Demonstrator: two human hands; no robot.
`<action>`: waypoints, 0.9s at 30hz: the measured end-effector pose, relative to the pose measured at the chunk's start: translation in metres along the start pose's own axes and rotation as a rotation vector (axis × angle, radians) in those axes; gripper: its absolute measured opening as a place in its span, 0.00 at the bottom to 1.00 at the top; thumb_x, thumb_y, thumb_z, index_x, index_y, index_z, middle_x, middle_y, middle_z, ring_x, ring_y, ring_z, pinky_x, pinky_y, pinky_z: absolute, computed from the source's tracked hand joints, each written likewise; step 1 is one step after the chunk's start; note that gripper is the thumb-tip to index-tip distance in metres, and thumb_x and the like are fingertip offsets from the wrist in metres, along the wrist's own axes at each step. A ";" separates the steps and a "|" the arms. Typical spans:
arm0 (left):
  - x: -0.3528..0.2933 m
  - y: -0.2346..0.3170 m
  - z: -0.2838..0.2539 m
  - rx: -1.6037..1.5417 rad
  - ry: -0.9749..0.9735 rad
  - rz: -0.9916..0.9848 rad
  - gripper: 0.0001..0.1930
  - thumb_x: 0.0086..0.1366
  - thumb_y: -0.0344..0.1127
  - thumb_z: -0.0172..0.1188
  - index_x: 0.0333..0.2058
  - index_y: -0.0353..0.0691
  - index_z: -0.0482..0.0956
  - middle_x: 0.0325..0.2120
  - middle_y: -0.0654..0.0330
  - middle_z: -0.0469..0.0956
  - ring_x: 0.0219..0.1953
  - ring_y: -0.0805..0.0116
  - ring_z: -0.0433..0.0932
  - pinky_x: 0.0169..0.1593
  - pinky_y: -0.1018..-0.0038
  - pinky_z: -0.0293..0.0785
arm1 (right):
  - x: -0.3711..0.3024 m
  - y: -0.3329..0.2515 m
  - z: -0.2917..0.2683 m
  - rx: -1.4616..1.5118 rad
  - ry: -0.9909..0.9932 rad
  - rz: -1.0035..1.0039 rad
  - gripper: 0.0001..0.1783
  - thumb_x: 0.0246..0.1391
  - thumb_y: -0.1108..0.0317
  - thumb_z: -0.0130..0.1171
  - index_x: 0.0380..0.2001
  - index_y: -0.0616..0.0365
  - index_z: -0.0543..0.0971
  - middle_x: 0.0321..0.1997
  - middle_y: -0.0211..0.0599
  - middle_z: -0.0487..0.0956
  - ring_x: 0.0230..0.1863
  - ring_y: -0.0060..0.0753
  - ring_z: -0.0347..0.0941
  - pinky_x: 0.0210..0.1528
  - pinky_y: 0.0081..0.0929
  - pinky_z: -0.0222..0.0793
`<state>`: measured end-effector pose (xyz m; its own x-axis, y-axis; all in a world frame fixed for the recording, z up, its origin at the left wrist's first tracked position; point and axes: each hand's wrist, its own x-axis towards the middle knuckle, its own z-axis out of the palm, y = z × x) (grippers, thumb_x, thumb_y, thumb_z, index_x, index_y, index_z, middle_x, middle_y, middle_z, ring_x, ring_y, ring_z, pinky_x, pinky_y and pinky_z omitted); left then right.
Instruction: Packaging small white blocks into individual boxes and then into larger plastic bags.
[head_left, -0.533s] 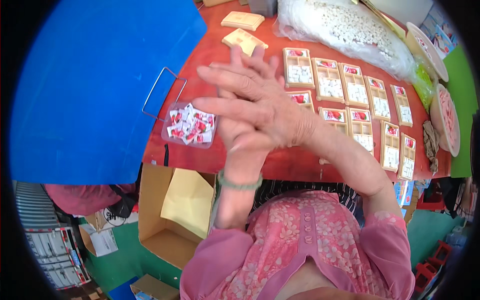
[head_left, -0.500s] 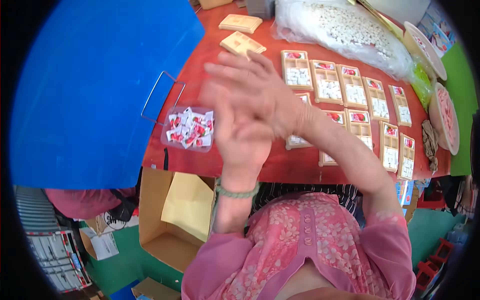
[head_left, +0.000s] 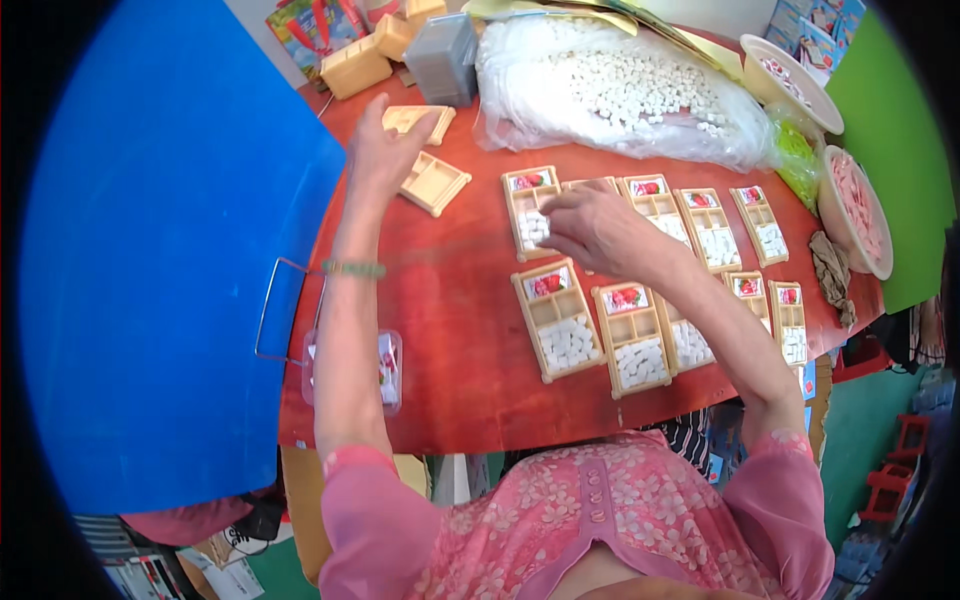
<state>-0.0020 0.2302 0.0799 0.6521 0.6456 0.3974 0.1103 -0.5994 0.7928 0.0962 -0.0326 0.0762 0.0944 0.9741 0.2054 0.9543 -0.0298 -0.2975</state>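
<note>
My left hand [head_left: 385, 155] reaches to the far left of the red table, thumb and fingers spread at the near side of an unfilled tan compartment tray [head_left: 430, 120]. Whether it touches the tray is hard to tell. Closer to me lies another unfilled tan tray [head_left: 437, 184]. My right hand [head_left: 607, 232] hovers with loosely bent, parted fingers over the back row, its fingertips beside a filled tray [head_left: 533, 215] and partly covering the tray behind it. Filled trays, such as one in the front row [head_left: 560, 320], hold small white pieces and a strawberry-printed packet.
A clear plastic tub [head_left: 393, 395] of printed packets sits under my left forearm. At the back lie a plastic bag of white pieces [head_left: 640, 85], a grey container [head_left: 442, 60] and tan boxes [head_left: 357, 68]. Bowls [head_left: 880, 265] stand at right; a blue panel [head_left: 170, 260] borders the left.
My hands were together and blurred above the table. They have parted: the left reached out to the unfilled trays, the right moved over the filled ones. The view has shifted too.
</note>
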 end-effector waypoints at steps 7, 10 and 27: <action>0.138 -0.009 0.065 0.568 0.029 0.237 0.39 0.50 0.59 0.64 0.53 0.34 0.70 0.47 0.41 0.73 0.49 0.46 0.72 0.51 0.59 0.70 | -0.060 0.005 -0.031 0.146 -0.011 0.229 0.10 0.51 0.66 0.60 0.28 0.64 0.77 0.37 0.44 0.79 0.39 0.46 0.75 0.41 0.36 0.70; 0.181 -0.037 0.074 0.663 -0.058 0.163 0.36 0.50 0.63 0.60 0.49 0.41 0.75 0.43 0.42 0.77 0.48 0.47 0.74 0.50 0.60 0.71 | -0.079 0.010 -0.039 0.202 0.031 0.314 0.09 0.50 0.68 0.61 0.29 0.65 0.78 0.36 0.44 0.79 0.37 0.47 0.76 0.39 0.35 0.71; 0.224 -0.040 0.091 0.799 -0.175 -0.120 0.21 0.47 0.49 0.64 0.34 0.38 0.82 0.29 0.55 0.82 0.34 0.64 0.80 0.39 0.69 0.72 | -0.151 0.023 -0.035 0.287 0.179 0.572 0.11 0.48 0.71 0.62 0.35 0.63 0.77 0.42 0.43 0.78 0.41 0.45 0.77 0.41 0.33 0.73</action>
<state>0.2078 0.3561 0.0952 0.7019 0.6835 0.2005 0.6440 -0.7292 0.2314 0.1138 -0.1882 0.0714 0.6334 0.7691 0.0857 0.6282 -0.4464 -0.6372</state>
